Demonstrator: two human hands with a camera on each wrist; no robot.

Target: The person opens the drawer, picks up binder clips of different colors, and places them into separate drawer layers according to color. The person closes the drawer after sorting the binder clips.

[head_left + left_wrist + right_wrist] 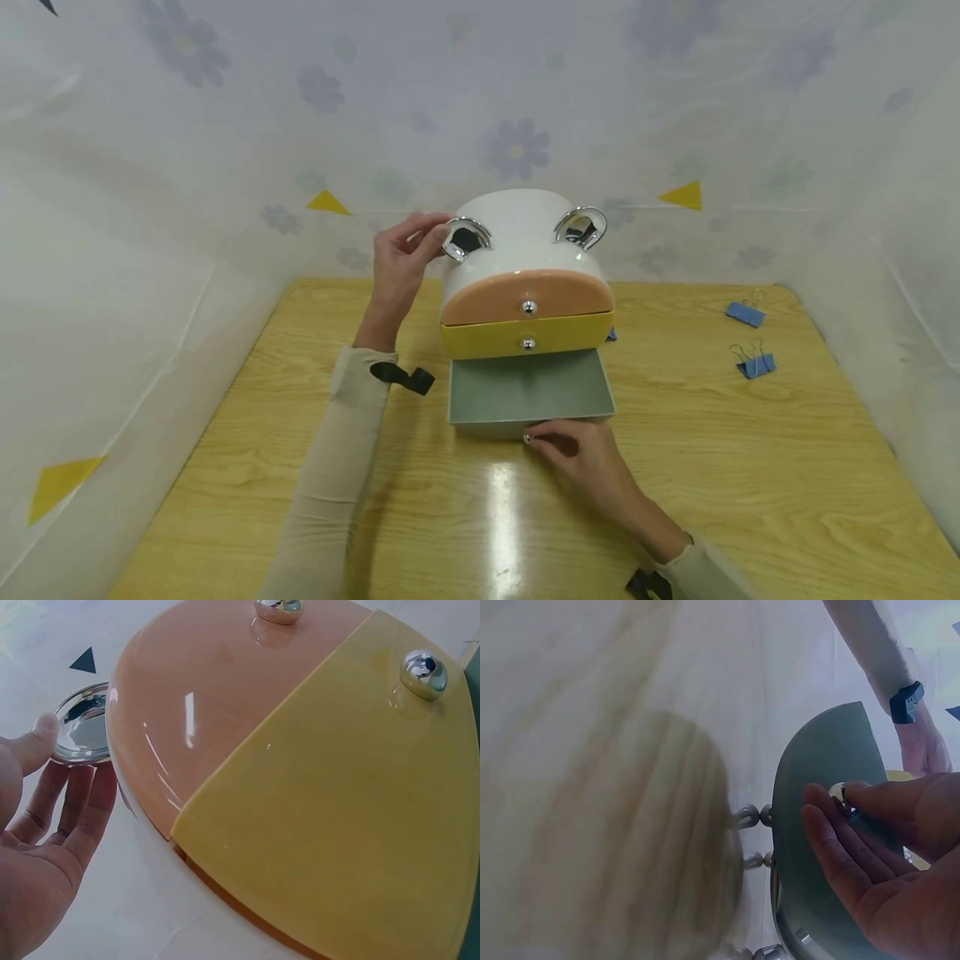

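A white rounded drawer box stands at the middle of the wooden table. It has an orange top drawer, a yellow middle drawer and a grey-green bottom drawer pulled out toward me. My left hand holds the left chrome ring handle on top of the box, thumb on it and fingers under it. My right hand pinches the small chrome knob on the open drawer's front. The drawer's inside shows nothing in it.
Two blue binder clips lie on the table at the right, and a bit of blue shows behind the box's right side. White flowered sheeting walls the table on three sides. A second chrome ring sits top right.
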